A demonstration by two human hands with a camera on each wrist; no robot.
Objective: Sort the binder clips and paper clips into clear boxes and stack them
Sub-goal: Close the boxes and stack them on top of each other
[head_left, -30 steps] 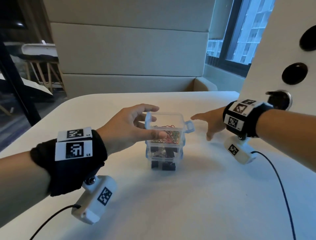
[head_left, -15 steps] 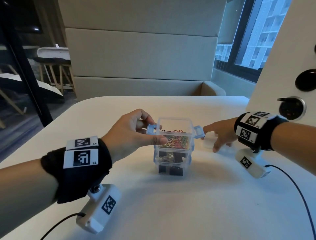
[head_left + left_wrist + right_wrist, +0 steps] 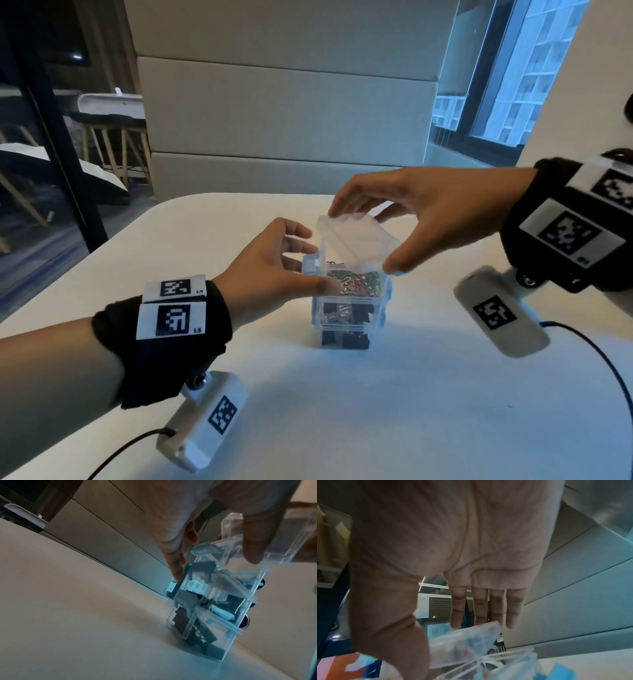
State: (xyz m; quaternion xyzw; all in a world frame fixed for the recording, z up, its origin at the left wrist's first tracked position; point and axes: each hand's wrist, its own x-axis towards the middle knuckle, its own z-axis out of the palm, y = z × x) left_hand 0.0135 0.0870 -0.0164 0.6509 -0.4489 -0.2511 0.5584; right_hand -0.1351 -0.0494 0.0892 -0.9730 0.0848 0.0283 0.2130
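On the left, the left hand (image 3: 270, 270) reaches in from the side and steadies the stack (image 3: 349, 308) of clear boxes: its thumb lies along the near wall of the top box (image 3: 354, 284) and its fingers curl round the far side by the small latch tab (image 3: 310, 263), a light pinching grip that seems meant to keep the tower from tipping or sliding on the white worktop (image 3: 342, 411) while the top is closed. The stack stands near the middle of the worktop; the top box holds coloured paper clips (image 3: 356, 284), and the boxes under it hold black binder clips (image 3: 346, 339), so the sorting looks done and this box is probably the last to be shut. Just above, a clear lid (image 3: 356, 236) sits tilted over the open mouth, not yet seated. To the right, the right hand (image 3: 435, 212) comes over from above, fingertips on the lid's far edge and thumb at its near right corner, fingers spread wide and pinching the lid between them, likely so it can be lowered flat and pressed home.
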